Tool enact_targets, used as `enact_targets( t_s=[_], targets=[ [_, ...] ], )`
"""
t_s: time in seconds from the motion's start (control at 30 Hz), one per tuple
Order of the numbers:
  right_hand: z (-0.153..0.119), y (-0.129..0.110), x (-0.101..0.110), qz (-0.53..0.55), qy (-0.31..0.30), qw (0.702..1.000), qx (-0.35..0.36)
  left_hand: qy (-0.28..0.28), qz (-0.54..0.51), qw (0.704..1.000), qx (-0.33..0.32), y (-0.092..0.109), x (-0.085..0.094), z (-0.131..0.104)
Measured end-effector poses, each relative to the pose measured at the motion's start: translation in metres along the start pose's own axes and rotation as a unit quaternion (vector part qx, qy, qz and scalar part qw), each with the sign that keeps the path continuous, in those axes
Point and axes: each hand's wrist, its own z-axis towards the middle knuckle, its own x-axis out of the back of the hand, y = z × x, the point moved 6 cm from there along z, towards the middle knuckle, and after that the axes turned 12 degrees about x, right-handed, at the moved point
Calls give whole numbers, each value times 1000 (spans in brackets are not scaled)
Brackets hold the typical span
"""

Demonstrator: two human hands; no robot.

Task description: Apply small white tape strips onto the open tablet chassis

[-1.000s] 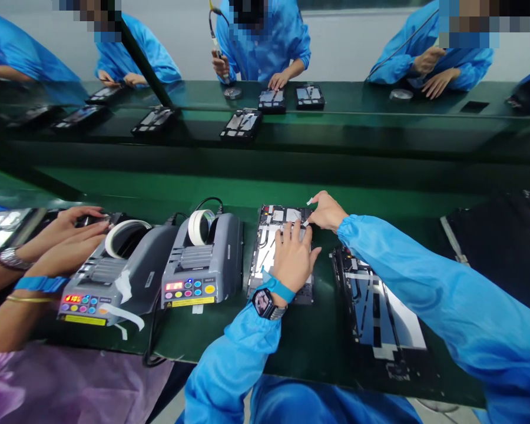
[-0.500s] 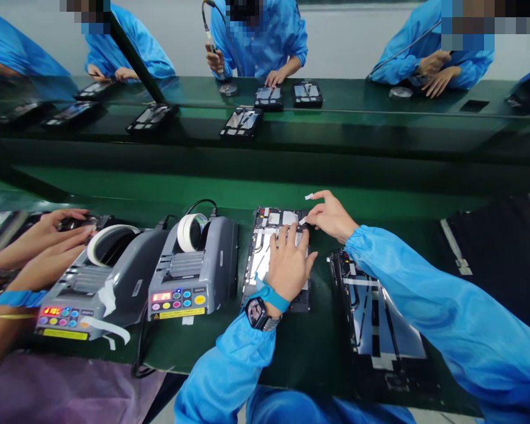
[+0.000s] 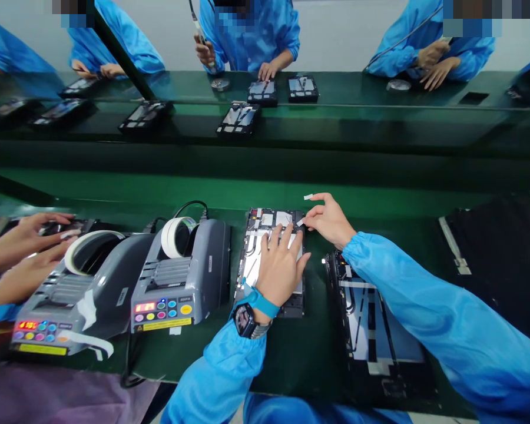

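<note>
My left hand lies flat with its fingers spread on an opened flat electronic device, whose silvery panels and black parts face up. At the device's upper right corner, my right hand pinches a small white strip of tape between thumb and finger. A second white tape piece clings to the tip of its raised index finger, above the table. Under my right forearm lies another opened device, partly hidden by the sleeve.
Two grey tape dispensers with white rolls stand to the left. A co-worker's hands are beyond them. Black panels lie at right. Several devices sit on the raised shelf, where people in blue work opposite.
The view has turned slightly to the right, so the dispensers and devices sit further left in it. Both hands keep nearly the same place at the device.
</note>
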Motion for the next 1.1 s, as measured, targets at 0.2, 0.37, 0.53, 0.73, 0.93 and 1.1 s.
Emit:
enact_targets(
  t_s=[0.2,0.37,0.53,0.73,0.93,1.1],
  targets=[
    [1,12,-6,-47,-6,998,31,10,-15,1000,-5,-1,0,0],
    [1,15,-10,-71,-7,997,37,6,-30,1000,-7,-3,0,1],
    [1,14,-9,-88,-3,996,31,10,-34,999,-9,-3,-1,1],
    [1,11,-9,-120,3,992,31,12,-34,999,-10,-4,-1,0],
    [0,5,-9,-142,7,989,27,10,-38,999,-8,-3,-1,1],
    [-1,2,-10,-158,9,987,21,4,-39,999,-5,-3,-2,0]
  ],
)
